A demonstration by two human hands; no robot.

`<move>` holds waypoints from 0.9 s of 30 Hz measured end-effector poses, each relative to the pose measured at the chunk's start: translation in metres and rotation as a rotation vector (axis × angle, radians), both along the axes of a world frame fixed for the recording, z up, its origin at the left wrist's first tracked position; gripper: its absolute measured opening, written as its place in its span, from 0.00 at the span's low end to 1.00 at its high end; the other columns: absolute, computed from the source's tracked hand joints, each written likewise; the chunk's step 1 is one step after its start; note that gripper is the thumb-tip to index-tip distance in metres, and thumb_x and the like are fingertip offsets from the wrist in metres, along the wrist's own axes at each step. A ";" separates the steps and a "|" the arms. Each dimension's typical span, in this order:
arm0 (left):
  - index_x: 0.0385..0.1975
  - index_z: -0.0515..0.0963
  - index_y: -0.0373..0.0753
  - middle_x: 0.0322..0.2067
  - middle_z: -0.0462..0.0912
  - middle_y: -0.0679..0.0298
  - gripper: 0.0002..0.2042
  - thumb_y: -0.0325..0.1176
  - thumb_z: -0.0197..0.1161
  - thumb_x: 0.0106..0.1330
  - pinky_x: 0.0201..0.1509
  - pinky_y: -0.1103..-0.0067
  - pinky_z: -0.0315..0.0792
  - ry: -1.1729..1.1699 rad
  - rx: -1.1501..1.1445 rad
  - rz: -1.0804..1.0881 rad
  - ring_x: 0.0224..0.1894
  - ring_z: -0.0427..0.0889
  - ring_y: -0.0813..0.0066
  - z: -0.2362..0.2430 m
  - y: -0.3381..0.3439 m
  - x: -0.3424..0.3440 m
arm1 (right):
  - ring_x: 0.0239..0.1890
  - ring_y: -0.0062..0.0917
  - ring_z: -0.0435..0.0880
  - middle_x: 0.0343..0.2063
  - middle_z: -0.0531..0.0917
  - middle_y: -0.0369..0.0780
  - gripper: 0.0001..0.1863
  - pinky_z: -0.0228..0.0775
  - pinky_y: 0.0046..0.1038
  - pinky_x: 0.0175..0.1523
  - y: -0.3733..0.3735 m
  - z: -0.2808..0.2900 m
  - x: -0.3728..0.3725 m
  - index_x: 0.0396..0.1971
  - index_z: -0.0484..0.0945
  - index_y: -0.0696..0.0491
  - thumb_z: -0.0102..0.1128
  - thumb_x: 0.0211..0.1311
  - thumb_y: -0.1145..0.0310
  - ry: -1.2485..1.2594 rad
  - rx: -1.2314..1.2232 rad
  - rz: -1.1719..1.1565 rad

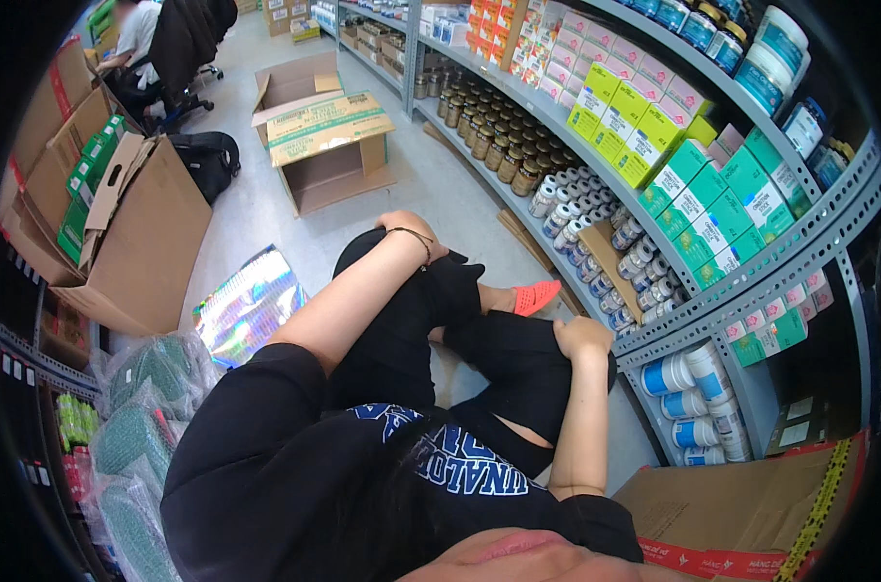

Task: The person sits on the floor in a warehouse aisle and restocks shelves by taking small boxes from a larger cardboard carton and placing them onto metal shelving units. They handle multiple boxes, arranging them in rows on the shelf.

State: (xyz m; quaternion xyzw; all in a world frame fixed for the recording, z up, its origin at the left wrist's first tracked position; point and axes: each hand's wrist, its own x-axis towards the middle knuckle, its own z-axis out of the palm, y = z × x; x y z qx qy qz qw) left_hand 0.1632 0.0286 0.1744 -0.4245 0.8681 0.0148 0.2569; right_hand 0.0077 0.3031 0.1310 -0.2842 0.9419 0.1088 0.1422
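Observation:
Both my knees are bent up in front of me, in black trousers (518, 373). My left hand (407, 233) rests over my left knee with nothing in it; a thin dark bracelet (423, 239) circles that wrist. Its fingers curve over the far side of the knee, so their tips are hidden. On my right knee lies my right hand (583, 338), also holding nothing, its fingers draped over the cloth and partly out of sight. Past my legs an orange perforated shoe (536, 299) shows on one foot.
Metal shelving (644, 218) on the right bears jars, bottles and boxes. An open cardboard box (329, 155) lies ahead on the floor. To the left stand a large carton (154, 247), a shiny silver pouch (251, 306) and bubble-wrapped items (135, 436). A seated person (138, 39) is far left.

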 end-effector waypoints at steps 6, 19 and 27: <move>0.60 0.81 0.47 0.63 0.79 0.61 0.38 0.73 0.47 0.66 0.66 0.59 0.69 0.017 0.054 0.000 0.64 0.78 0.61 -0.014 -0.012 0.012 | 0.54 0.39 0.85 0.49 0.87 0.44 0.29 0.72 0.43 0.58 -0.058 0.006 0.021 0.47 0.87 0.51 0.42 0.71 0.46 0.044 0.013 0.187; 0.57 0.82 0.40 0.63 0.77 0.51 0.41 0.73 0.45 0.66 0.70 0.63 0.65 0.195 0.265 0.125 0.67 0.73 0.52 -0.106 -0.118 0.061 | 0.51 0.43 0.86 0.47 0.87 0.49 0.34 0.75 0.43 0.55 -0.145 -0.033 0.005 0.44 0.87 0.54 0.42 0.69 0.39 0.001 0.031 0.335; 0.54 0.84 0.43 0.59 0.81 0.53 0.36 0.70 0.52 0.64 0.67 0.63 0.69 0.157 0.358 0.111 0.64 0.77 0.56 -0.114 -0.128 0.046 | 0.54 0.44 0.84 0.49 0.86 0.49 0.33 0.75 0.44 0.57 -0.142 -0.090 -0.038 0.48 0.85 0.53 0.44 0.67 0.40 -0.165 0.013 0.225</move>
